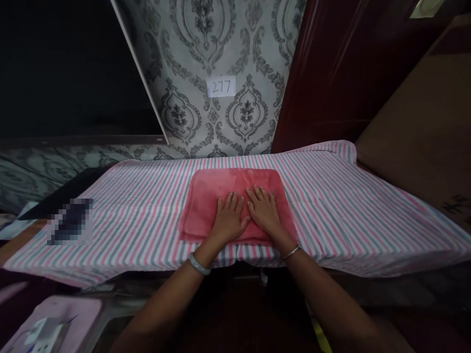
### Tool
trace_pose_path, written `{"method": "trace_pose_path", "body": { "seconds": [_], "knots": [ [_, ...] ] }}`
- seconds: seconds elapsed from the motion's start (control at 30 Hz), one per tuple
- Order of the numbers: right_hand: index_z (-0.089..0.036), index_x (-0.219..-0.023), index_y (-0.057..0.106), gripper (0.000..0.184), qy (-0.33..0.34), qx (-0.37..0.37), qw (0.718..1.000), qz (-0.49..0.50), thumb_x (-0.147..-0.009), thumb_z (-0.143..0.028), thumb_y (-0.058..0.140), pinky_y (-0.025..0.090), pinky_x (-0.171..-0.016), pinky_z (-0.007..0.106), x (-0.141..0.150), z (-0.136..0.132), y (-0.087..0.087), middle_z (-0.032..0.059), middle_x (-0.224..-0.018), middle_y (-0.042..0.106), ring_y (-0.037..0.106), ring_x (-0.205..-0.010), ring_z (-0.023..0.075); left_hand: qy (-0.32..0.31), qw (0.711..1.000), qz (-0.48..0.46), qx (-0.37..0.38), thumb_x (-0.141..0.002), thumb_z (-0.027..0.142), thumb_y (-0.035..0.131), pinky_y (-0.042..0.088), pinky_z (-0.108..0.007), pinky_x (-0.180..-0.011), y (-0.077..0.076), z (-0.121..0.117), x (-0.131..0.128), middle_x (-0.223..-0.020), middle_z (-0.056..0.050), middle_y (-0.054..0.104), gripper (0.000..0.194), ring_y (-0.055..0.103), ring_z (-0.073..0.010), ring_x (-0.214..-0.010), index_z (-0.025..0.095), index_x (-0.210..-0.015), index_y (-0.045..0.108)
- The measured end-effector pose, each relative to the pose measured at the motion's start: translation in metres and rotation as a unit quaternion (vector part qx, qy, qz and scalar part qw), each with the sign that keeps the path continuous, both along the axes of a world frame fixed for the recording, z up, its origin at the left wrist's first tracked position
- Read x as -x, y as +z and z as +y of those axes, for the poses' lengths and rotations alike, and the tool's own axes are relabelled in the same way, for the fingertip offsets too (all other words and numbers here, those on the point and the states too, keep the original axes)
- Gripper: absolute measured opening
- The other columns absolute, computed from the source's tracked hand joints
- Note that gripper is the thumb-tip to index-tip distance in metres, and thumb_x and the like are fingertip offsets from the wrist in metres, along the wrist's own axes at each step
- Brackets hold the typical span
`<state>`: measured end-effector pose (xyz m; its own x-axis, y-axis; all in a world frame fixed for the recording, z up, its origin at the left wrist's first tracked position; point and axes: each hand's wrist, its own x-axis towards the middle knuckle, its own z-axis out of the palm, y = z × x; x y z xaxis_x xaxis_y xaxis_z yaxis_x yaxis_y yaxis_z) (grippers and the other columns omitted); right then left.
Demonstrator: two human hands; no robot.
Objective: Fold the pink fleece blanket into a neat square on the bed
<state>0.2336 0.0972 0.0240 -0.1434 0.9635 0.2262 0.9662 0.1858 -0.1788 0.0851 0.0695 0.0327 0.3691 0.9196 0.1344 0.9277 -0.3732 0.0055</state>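
Both hands lay flat with no grip taken: the left hand [228, 219] and the right hand [264, 211] rested palm down, fingers stretched out and slightly spread, on a folded red towel [217, 196]. Neither hand clenched or pinched any cloth; the palms only pressed on the towel's upper surface. The two hands sat side by side near the towel's front edge, their thumbs almost meeting at the middle. A pale green bangle [199, 264] circled the left wrist, and a thin metal bracelet [292, 251] circled the right wrist.

The towel lay as a neat rectangle, its layers showing at the left and front edges, in the middle of the tabletop close to its near side. A striped cloth [349, 201] in pink, grey and white covered the tabletop from end to end and hung over the front edge. On the left part of the striped cloth lay a dark, blurred-out object [71, 220] that could not be made out.

Behind the tabletop stood a wall with grey ornamental wallpaper [191, 59], bearing a small white label [221, 87] marked 277. A dark red panel [331, 68] rose to the right of it.
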Motion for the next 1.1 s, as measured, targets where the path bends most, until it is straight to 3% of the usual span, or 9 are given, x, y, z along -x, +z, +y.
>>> {"method": "trace_pose_path", "body": {
  "seconds": [0.13,0.43,0.57,0.7,0.77,0.83,0.93,1.0,1.1],
  "knots": [
    [-0.025,-0.160,0.042,0.055,0.005,-0.010,1.000,0.007,-0.106,-0.030,0.035,0.025,-0.125,0.056,-0.002,0.004,-0.003,0.0079,-0.169,0.033,0.028,-0.156,0.0274,0.009,1.000,0.011,-0.003,-0.104,0.055,0.041,0.020,-0.061,-0.128,0.005,0.003,0.016,-0.170,-0.017,0.028,0.071,0.022,-0.0331,-0.160,0.017,-0.163,0.036],
    [-0.024,-0.161,0.041,0.055,0.006,0.003,1.000,0.017,-0.106,-0.030,0.034,0.022,-0.125,0.057,-0.001,0.002,-0.005,0.0086,-0.170,0.030,0.025,-0.157,0.0286,0.168,0.984,0.058,-0.019,-0.103,0.052,0.038,0.015,-0.060,-0.129,0.009,-0.029,0.087,-0.171,-0.019,0.025,0.070,0.020,-0.0326,-0.160,0.012,-0.162,0.037],
    [-0.022,-0.161,0.040,0.058,0.019,0.036,0.999,0.031,-0.104,-0.031,0.039,0.025,-0.125,0.055,-0.006,0.009,0.001,0.0096,-0.169,0.032,0.029,-0.156,0.0292,0.180,0.981,0.059,0.029,-0.101,0.049,0.041,0.022,-0.064,-0.127,0.030,-0.029,0.102,-0.169,-0.016,0.032,0.065,0.029,-0.0333,-0.157,0.016,-0.156,0.047],
    [-0.013,-0.159,0.041,0.060,0.046,0.001,0.994,0.098,-0.101,-0.024,0.037,0.034,-0.123,0.039,-0.021,0.046,0.032,0.0108,-0.163,0.044,0.041,-0.150,0.0232,0.137,0.990,0.005,0.034,-0.101,0.040,0.038,0.040,-0.057,-0.118,0.076,0.010,0.091,-0.137,-0.018,0.068,0.053,0.062,-0.0371,-0.130,0.016,-0.141,0.063],
    [-0.011,-0.157,0.045,0.059,0.028,-0.036,0.992,0.119,-0.100,-0.019,0.032,0.034,-0.122,0.033,-0.025,0.071,0.055,0.0100,-0.160,0.048,0.043,-0.149,0.0210,0.089,0.996,-0.027,0.013,-0.102,0.033,0.032,0.045,-0.043,-0.115,0.097,0.044,0.068,-0.141,-0.016,0.067,0.056,0.062,-0.0314,-0.132,0.012,-0.147,0.057],
    [-0.010,-0.155,0.048,0.058,-0.005,-0.045,0.992,0.116,-0.100,-0.016,0.030,0.034,-0.121,0.034,-0.022,0.094,0.075,0.0110,-0.159,0.049,0.043,-0.148,0.0220,0.016,0.998,-0.053,0.004,-0.103,0.029,0.032,0.040,-0.035,-0.118,0.108,0.081,0.039,-0.151,-0.013,0.059,0.054,0.055,-0.0253,-0.140,0.012,-0.149,0.053],
    [-0.013,-0.152,0.052,0.055,-0.046,-0.030,0.994,0.089,-0.102,-0.017,0.030,0.034,-0.120,0.043,-0.011,0.111,0.082,0.0126,-0.159,0.049,0.044,-0.147,0.0258,-0.010,0.999,-0.039,0.016,-0.103,0.028,0.037,0.030,-0.046,-0.125,0.099,0.126,-0.001,-0.163,-0.013,0.046,0.052,0.039,-0.0261,-0.153,0.016,-0.153,0.049],
    [-0.017,-0.149,0.056,0.051,-0.065,-0.020,0.995,0.070,-0.104,-0.020,0.030,0.033,-0.120,0.048,-0.003,0.111,0.067,0.0124,-0.157,0.052,0.045,-0.145,0.0285,-0.011,0.999,-0.019,0.026,-0.104,0.030,0.037,0.029,-0.052,-0.125,0.078,0.141,-0.015,-0.163,-0.015,0.045,0.051,0.038,-0.0277,-0.153,0.016,-0.152,0.049],
    [-0.019,-0.144,0.059,0.048,-0.069,-0.022,0.996,0.045,-0.106,-0.025,0.032,0.029,-0.120,0.052,0.001,0.104,0.033,0.0128,-0.152,0.057,0.046,-0.142,0.0302,-0.014,1.000,-0.007,0.004,-0.106,0.031,0.033,0.031,-0.051,-0.123,0.041,0.144,-0.019,-0.158,-0.015,0.051,0.050,0.044,-0.0275,-0.148,0.016,-0.150,0.050]
  ]
}}
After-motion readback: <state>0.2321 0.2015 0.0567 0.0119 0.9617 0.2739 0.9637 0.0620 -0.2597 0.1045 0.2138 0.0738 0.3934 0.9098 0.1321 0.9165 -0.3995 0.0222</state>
